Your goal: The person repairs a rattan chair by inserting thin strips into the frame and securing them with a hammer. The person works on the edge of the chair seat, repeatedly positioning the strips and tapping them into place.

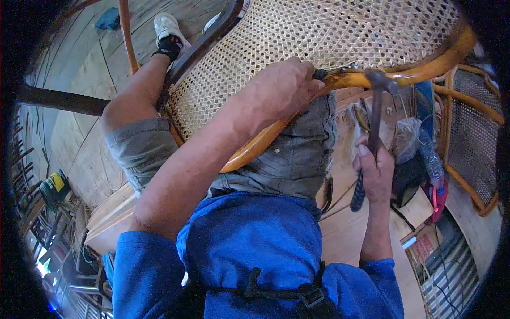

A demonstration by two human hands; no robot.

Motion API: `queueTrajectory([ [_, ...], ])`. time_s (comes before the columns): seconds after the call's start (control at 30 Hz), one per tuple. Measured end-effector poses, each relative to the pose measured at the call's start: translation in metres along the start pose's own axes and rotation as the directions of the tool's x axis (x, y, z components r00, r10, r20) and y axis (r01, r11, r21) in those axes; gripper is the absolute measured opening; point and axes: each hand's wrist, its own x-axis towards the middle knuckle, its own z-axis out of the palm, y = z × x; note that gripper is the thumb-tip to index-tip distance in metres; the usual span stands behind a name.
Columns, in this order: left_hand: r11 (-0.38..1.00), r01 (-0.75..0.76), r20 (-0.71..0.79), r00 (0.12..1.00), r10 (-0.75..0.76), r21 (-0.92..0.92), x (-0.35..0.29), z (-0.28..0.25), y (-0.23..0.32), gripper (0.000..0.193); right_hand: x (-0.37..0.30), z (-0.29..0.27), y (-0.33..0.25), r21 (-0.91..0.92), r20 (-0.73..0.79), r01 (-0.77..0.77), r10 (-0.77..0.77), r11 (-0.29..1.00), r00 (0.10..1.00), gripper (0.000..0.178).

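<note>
A woven cane panel (350, 32) set in a curved, glossy rattan frame (260, 143) leans across my lap. My left hand (289, 82) is closed at the panel's near edge, around a slim tool with a dark end (320, 74) and what looks like a metal shaft lying along the frame; its exact kind is hard to make out. In my right hand (376, 167) is a hammer (375, 117), gripped partway along its dark handle. The hammer's head is over the rattan frame, right of the slim tool; whether it touches is unclear.
Another rattan piece with a dark woven panel (473, 122) stands at the right. A clear plastic bag (408, 138) hangs beside my right hand. Wooden boards (114, 215) lie at my left, near a dark green and yellow container (54, 186). A blue scrap (109, 19) lies far left.
</note>
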Motion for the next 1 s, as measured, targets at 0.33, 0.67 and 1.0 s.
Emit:
queueTrajectory([
  [0.33, 0.994, -0.076, -0.065, 0.995, 0.082, 0.082, -0.004, 0.006, -0.005, 0.033, 0.007, 0.007, -0.009, -0.160, -0.017, -0.136, 0.135, 0.978, 0.991, 0.015],
  [0.67, 0.996, -0.058, -0.046, 0.997, 0.062, 0.072, -0.001, 0.006, -0.003, 0.034, 0.013, 0.008, -0.018, -0.489, -0.134, 0.142, -0.235, 0.861, 0.963, 0.018],
  [1.0, 0.994, 0.074, 0.090, 0.993, -0.081, 0.081, 0.003, -0.008, 0.013, 0.035, 0.004, 0.010, 0.008, -0.276, -0.222, 0.073, -0.137, 0.958, 0.965, 0.017],
])
